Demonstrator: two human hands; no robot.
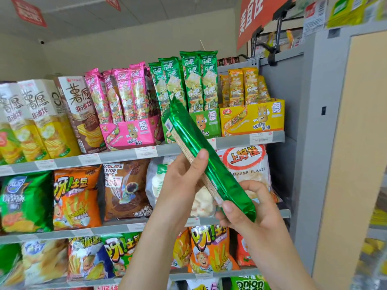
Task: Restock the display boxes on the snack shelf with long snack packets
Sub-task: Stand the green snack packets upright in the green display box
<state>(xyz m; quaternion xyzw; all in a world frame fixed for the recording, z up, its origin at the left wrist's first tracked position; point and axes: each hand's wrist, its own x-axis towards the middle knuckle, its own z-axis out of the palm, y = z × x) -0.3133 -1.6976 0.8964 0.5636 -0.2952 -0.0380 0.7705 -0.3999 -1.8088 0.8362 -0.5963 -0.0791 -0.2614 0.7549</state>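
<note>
- Holding the long green packet (194,139) two-handed: left hand (180,185) pinches it mid-length, right hand (257,212) grips its lower end. It tilts, top end in front of the green display box (208,120).
- Likely light, slick foil, brittle inside; take it by the long edges, no squeezing.
- Grey shelf (234,141) rail, boxes packed tight; grey pillar (314,143) at right.

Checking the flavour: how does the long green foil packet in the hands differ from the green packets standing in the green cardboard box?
The long green foil packet is tilted, gripped by the left hand and right hand; the standing green packets are upright in the green cardboard box. The held packet shows a mostly plain shiny side; the standing ones show printed fronts. Both are long and green.
</note>
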